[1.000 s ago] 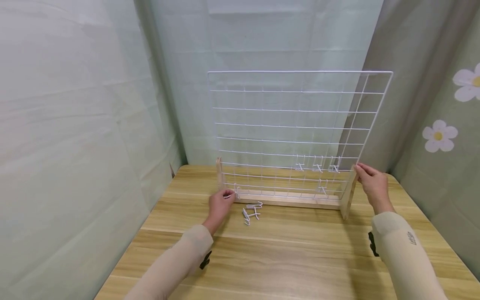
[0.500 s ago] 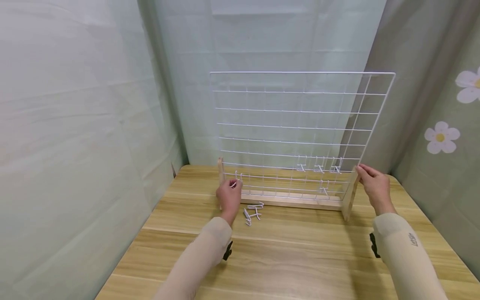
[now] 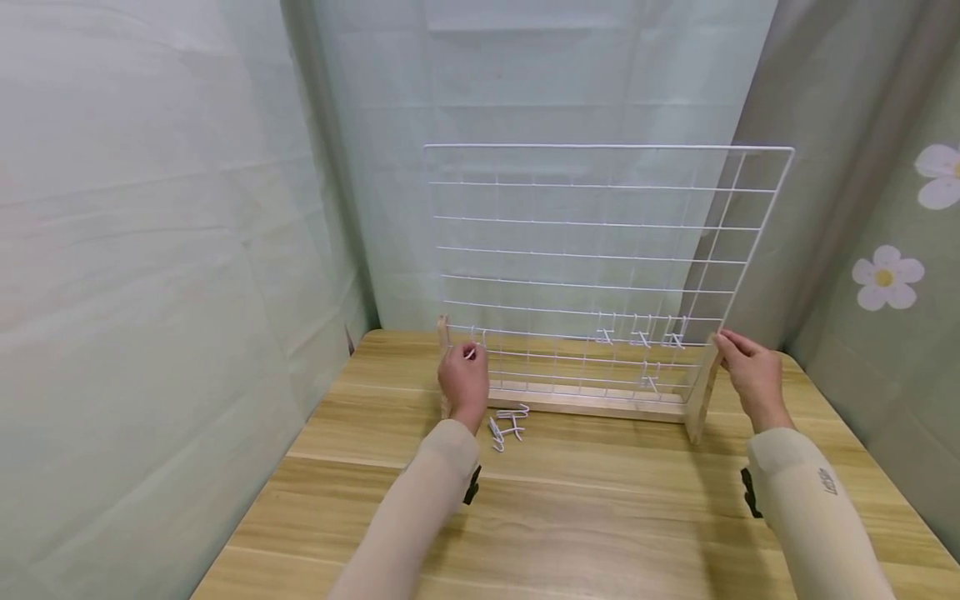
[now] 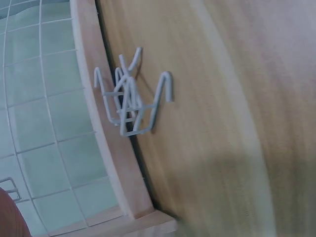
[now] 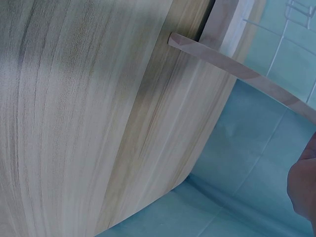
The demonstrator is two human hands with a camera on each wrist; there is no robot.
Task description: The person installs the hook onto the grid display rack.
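Note:
A white wire grid rack (image 3: 570,223) stands upright in a wooden base (image 3: 585,404). My left hand (image 3: 465,385) pinches a white wire hook (image 3: 483,337) at the rack's lower left; its prongs are at the grid wires, and whether they are hooked over one I cannot tell. With thumb and fingers, my right hand (image 3: 752,379) grips the top of the right wooden upright (image 3: 701,392) by the grid's edge. Several hooks (image 3: 640,337) hang on the lower right of the grid. Loose white hooks (image 4: 131,106) lie tangled on the table before the base.
The wood-grain table (image 3: 585,517) reaches back to pale green cloth (image 3: 187,292) hung around it. White flowers (image 3: 887,277) decorate the cloth on the right. The base's left upright (image 3: 443,329) stands just behind my left hand.
My left hand has lifted the hook from near the base, up and slightly right, to the lower grid wires. My right hand keeps its grip on the upright.

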